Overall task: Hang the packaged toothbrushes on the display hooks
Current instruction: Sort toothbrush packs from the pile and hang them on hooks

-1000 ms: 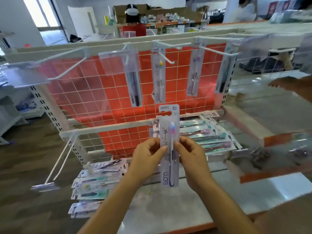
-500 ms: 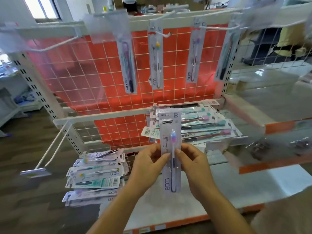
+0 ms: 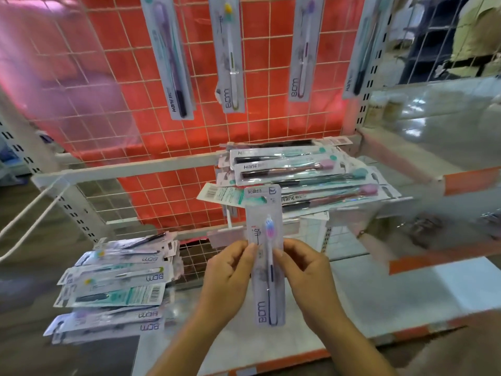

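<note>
We hold one packaged toothbrush [image 3: 267,302] upright between both hands.
Left hand [image 3: 227,270] and right hand [image 3: 305,272] curl in, fingertips pinching its edges mid-pack; stacked packs [image 3: 298,175] lie just beyond our fingers, hung packs [image 3: 230,55] above.

Illumination is bright and diffuse, with glare on the glossy shelf [image 3: 406,294] at lower right. Motion blur smears the upper left and right edge of the frame; the toothbrush pack [image 3: 264,289] at centre reads sharp.
</note>
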Demonstrator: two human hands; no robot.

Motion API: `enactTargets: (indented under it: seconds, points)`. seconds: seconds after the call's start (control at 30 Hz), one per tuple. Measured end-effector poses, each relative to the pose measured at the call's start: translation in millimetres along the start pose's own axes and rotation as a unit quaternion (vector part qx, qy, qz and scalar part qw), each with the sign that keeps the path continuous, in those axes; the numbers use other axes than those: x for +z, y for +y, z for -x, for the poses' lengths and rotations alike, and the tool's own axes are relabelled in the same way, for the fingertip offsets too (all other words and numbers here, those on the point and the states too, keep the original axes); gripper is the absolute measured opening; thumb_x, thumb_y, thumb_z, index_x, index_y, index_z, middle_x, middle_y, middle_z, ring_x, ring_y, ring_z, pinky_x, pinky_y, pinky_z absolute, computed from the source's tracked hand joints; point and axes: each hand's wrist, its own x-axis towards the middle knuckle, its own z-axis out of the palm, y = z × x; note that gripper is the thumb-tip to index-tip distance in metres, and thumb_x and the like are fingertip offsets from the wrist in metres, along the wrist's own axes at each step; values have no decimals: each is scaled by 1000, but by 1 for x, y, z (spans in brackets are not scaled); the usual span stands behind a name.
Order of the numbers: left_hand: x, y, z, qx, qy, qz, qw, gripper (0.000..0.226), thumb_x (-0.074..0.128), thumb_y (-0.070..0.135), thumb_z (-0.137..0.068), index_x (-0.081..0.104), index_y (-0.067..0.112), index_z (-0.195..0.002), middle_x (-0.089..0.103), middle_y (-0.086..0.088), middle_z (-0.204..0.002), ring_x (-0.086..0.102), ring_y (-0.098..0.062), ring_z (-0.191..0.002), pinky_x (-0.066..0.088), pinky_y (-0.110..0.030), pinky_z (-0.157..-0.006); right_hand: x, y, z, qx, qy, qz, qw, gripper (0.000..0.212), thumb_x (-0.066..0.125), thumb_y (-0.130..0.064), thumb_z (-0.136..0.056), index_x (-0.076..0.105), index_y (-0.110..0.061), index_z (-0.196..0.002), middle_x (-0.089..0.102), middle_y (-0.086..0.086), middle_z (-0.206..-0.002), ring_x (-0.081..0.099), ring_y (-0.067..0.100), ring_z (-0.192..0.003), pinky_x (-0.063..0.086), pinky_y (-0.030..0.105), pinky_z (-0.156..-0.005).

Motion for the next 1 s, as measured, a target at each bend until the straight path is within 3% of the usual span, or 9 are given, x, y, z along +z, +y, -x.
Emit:
enactTargets:
  seconds: [0.07,0.13,0.2,0.3,0.4,0.57,0.73,0.87,1.0]
  points:
    - [5,-18,2,32,10,-15,999,22,52,44,-92,66,28,-86,70,5,-82,66,-25,-71,57,-46,-62,-1,16,-2,-15,-10,9,1000,19,59,-13,-93,70,-29,-94,73,-12,-87,69,7,-85,54,16,-66]
    - [9,-34,4,70,23,-26,997,18,50,41,-91,64,30,-85,69,16,-80,66,-13,-69,57,-29,-58,0,32,-4,-37,-19,9,999,17,59,-17,-92,69,-30,-94,73,-13,-87,69,7,-87,54,15,-66]
    - [14,-49,6,118,35,-35,992,14,48,33,-94,60,34,-85,65,24,-78,63,-1,-66,49,-12,-57,0,48,-6,-63,-34,-5,997,14,58,-24,-88,68,-29,-95,73,-13,-89,70,8,-88,54,16,-68]
    - [21,-75,14,198,73,-78,974,20,43,27,-95,52,37,-81,59,26,-74,56,5,-61,40,-3,-55,0,75,-6,-92,-66,-18,993,18,56,-29,-83,67,-25,-97,72,-16,-89,69,6,-89,54,13,-71]
    - [28,-103,21,229,103,-92,963,23,42,25,-95,46,38,-76,53,26,-69,49,8,-55,34,-1,-52,0,105,-5,-118,-76,-17,990,19,57,-28,-82,68,-21,-97,72,-15,-88,69,6,-86,54,14,-71]
    - [42,-142,28,254,112,-94,956,21,36,44,-101,48,36,-85,53,29,-67,51,11,-57,34,1,-51,-3,154,-11,-136,-72,-2,988,21,59,-30,-82,69,-20,-98,72,-13,-91,69,5,-87,54,14,-72]
    - [57,-186,32,228,138,-90,960,17,42,30,-93,48,38,-80,61,25,-76,54,4,-56,37,-2,-49,-4,197,-16,-136,-72,18,988,21,56,-32,-82,69,-25,-97,72,-12,-90,69,6,-85,55,16,-72]
    - [64,-208,32,218,133,-72,964,19,40,37,-92,55,33,-81,62,9,-76,57,-9,-56,42,-13,-44,-6,223,-21,-133,-67,-2,989,17,58,-14,-91,71,-24,-96,73,-7,-88,70,11,-83,56,22,-70]
    - [70,-221,30,186,127,-23,974,26,42,43,-87,58,27,-77,64,15,-68,56,-2,-53,41,-9,-46,-10,236,-26,-134,-76,-25,988,21,56,-6,-93,72,-19,-100,74,-4,-90,71,12,-85,56,21,-72]
